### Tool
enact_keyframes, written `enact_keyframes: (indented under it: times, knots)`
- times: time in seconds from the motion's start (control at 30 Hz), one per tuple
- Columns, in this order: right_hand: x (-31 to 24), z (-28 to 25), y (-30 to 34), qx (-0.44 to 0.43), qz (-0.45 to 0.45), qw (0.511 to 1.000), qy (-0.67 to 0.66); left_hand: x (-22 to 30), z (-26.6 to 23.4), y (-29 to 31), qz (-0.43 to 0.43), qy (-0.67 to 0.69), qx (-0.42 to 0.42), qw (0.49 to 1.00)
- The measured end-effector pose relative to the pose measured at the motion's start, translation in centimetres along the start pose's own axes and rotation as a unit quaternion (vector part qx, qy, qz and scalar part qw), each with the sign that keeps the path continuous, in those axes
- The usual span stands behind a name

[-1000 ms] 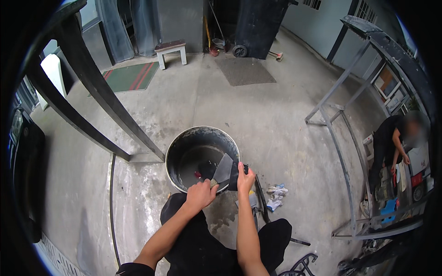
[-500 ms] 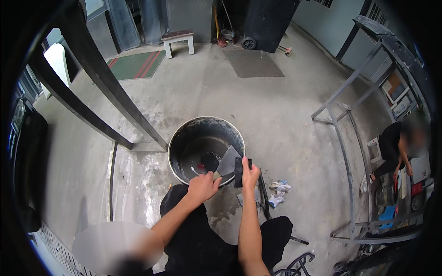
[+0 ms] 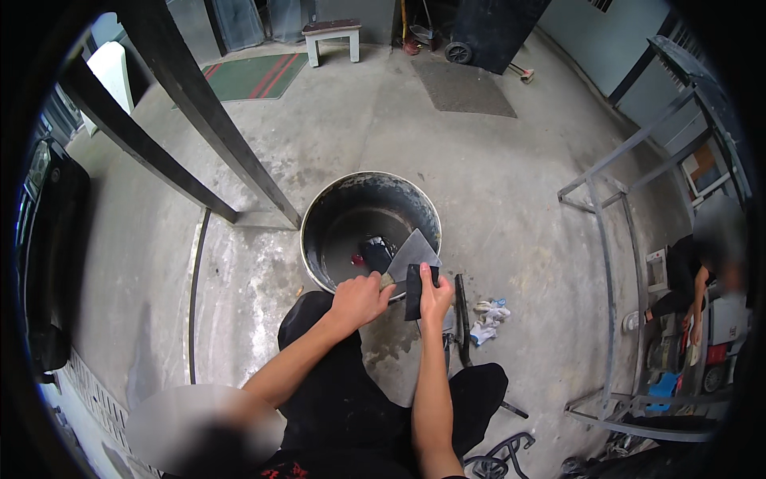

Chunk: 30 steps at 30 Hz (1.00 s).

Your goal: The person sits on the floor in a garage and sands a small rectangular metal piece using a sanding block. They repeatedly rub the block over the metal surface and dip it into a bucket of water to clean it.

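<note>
My left hand (image 3: pixel 357 303) is closed around the handle of a putty knife (image 3: pixel 408 254) with a wide, flat grey blade that flares toward its end. The blade points away from me over the near right rim of a round dark tub (image 3: pixel 339 206). In my right hand (image 3: pixel 435 295) a flat black rectangular piece (image 3: pixel 412 298) is pinched upright beside the blade, seemingly against its right edge; its exact material cannot be made out. Inside the tub, a black object (image 3: pixel 377 251) and a small red one (image 3: pixel 357 259) lie in shallow dark liquid.
White-and-blue gloves (image 3: pixel 488 321) lie on the concrete right of the tub, beside a black bar (image 3: pixel 462 319). Metal frames stand left (image 3: pixel 211 136) and right (image 3: pixel 602 263). Another person (image 3: pixel 682 271) sits at far right. A low bench (image 3: pixel 331 33) stands at the back.
The view has shifted, so the tub sits higher and further right in it. Both hands keep their holds, and the blade has moved slightly relative to the black piece.
</note>
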State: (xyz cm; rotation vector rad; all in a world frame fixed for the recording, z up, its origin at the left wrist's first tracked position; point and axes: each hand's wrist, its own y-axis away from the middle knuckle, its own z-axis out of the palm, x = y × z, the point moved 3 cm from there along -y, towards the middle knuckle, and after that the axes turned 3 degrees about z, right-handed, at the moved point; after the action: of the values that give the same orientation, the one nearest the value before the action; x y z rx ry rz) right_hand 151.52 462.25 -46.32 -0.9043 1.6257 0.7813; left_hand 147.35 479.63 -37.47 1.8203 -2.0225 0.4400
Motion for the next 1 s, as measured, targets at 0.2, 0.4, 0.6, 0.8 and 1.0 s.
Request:
enact_keyframes:
  times: [0.2,0.4,0.6,0.8,1.0]
  knots:
    - [-0.2,-0.7,-1.7,0.007,0.013,1.0,0.005,0.1,0.1,-0.2,0.003,-0.005,-0.01,1.0]
    - [-0.9,-1.1,-5.5,0.011,0.028,0.999,0.023,0.6,0.2,-0.2,0.01,0.005,-0.002,1.0]
    - [-1.7,-0.5,1.6,-0.008,-0.012,0.986,0.169,-0.3,0.3,0.1,0.013,0.002,-0.016,1.0]
    - [-4.5,-0.4,1.1,0.021,-0.022,0.976,0.213,-0.2,0.5,-0.1,0.026,0.007,-0.029,0.999]
    - [-2.1,-3.4,2.7,-0.184,0.097,0.978,0.008,0.0,-0.2,0.0,0.028,0.034,-0.017,0.999]
